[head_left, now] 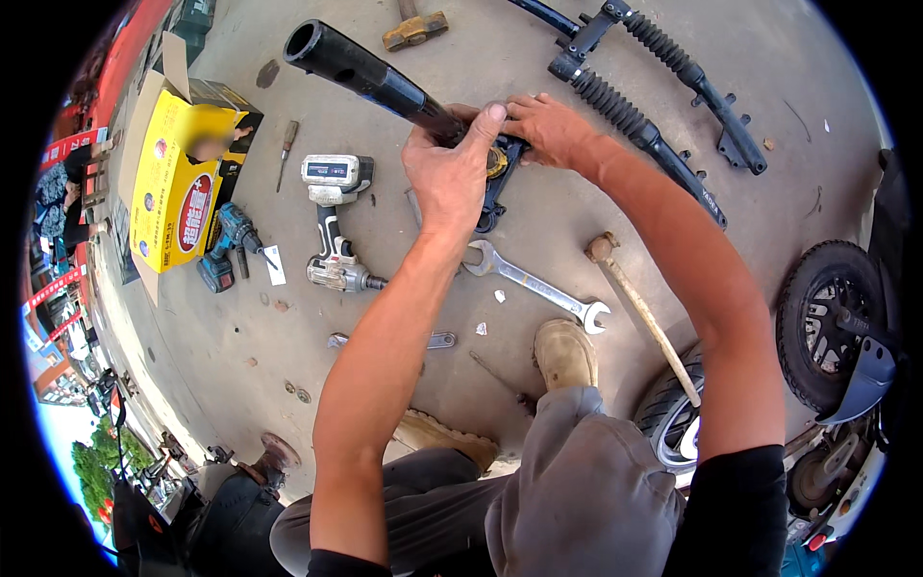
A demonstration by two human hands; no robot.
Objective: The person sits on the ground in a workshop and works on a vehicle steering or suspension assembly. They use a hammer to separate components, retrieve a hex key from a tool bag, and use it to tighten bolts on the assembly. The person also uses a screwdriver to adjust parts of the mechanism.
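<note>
My left hand (pixel 445 178) is wrapped round the lower end of a black steering tube (pixel 370 80), its thumb up along the side. The tube slants toward the upper left, its hollow end uppermost. At its base sits a dark fork bracket (pixel 490 213) with a yellowish ring (pixel 496 163) showing between my hands. My right hand (pixel 550 132) is closed on the far right side of the bracket, its fingertips partly hidden. Just below the bracket, a double open-ended wrench (pixel 534 281) lies on the concrete.
An impact wrench (pixel 334 231), screwdriver (pixel 287 154), blue drill (pixel 234 240) and yellow carton (pixel 176 183) lie to the left. A sledgehammer head (pixel 415 31) is at the top; a fork assembly (pixel 625 106) lies upper right. A wooden-handled hammer (pixel 649 322) and wheel (pixel 829 322) are right.
</note>
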